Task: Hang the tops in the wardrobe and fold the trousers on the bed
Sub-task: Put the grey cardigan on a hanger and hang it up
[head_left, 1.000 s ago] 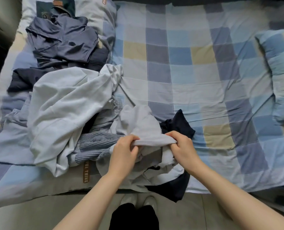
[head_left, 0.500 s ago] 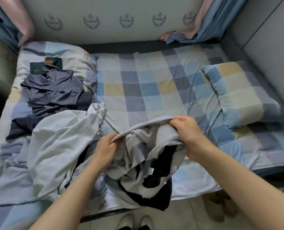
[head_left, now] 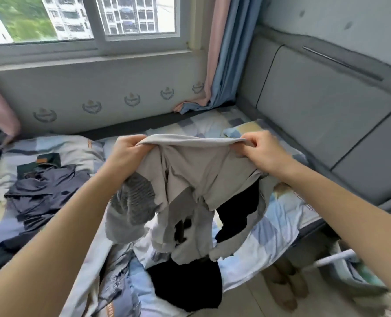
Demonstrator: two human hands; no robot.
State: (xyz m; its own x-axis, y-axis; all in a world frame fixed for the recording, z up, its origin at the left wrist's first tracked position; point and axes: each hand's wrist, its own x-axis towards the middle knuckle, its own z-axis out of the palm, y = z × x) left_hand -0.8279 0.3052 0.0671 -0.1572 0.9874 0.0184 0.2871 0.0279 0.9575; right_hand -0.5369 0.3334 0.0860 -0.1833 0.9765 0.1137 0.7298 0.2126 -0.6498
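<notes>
Aloft, left hand [head_left: 127, 154] and right hand [head_left: 259, 150] — fingers pinching the grey garment's [head_left: 196, 177] top edge.

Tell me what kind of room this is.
Most likely a bedroom in a flat: a bed with a checked cover, a padded headboard along the wall, and a curtained window facing apartment blocks. Both hands hold up a grey garment over loose clothes.

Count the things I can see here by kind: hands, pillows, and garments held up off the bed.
Hands: 2, the left hand and the right hand, each gripping the top edge of the garment.
Pillows: 2, a left pillow and a right pillow.
Garments held up: 1, the grey and black garment.
Total: 5
</notes>
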